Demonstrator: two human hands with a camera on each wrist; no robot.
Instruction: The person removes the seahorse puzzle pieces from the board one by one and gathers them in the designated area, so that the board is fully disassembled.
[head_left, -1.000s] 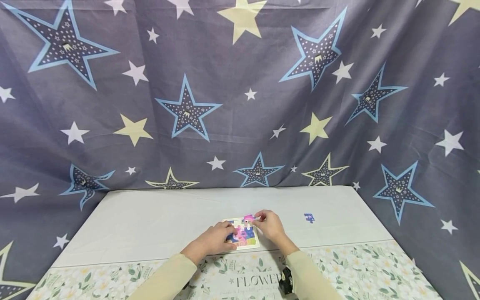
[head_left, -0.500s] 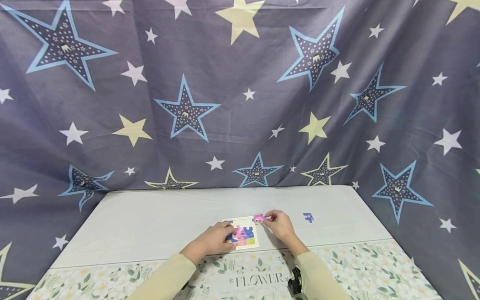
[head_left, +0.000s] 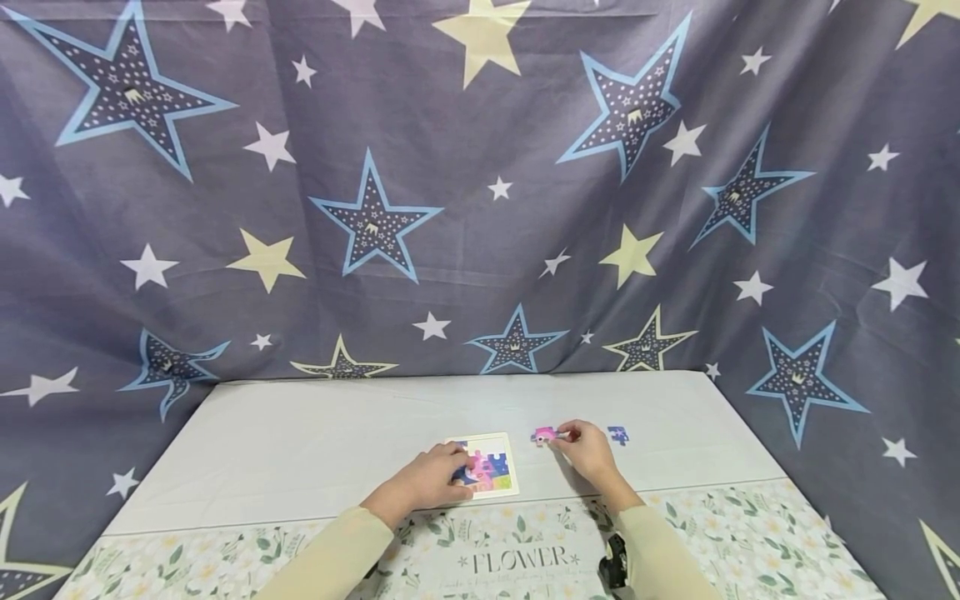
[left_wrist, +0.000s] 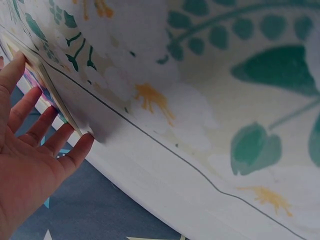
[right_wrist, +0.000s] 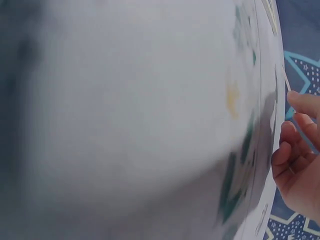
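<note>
A small jigsaw puzzle tray with a pale frame lies on the white table, some pink, blue and green pieces set in its lower part. My left hand rests on the tray's left side and covers part of it; its fingers are spread along the tray in the left wrist view. Right of the tray, my right hand pinches a pink puzzle piece between thumb and fingertips. Only the thin edge of that piece shows in the right wrist view. A blue puzzle piece lies just beyond the right hand.
The white tabletop runs back to a grey curtain printed with stars. Along the front edge lies a floral cloth with the word "FLOWER".
My right hand has lifted the pink puzzle piece off the tray's upper right and carried it to the right, close to the blue piece. The left hand has stayed on the tray.
</note>
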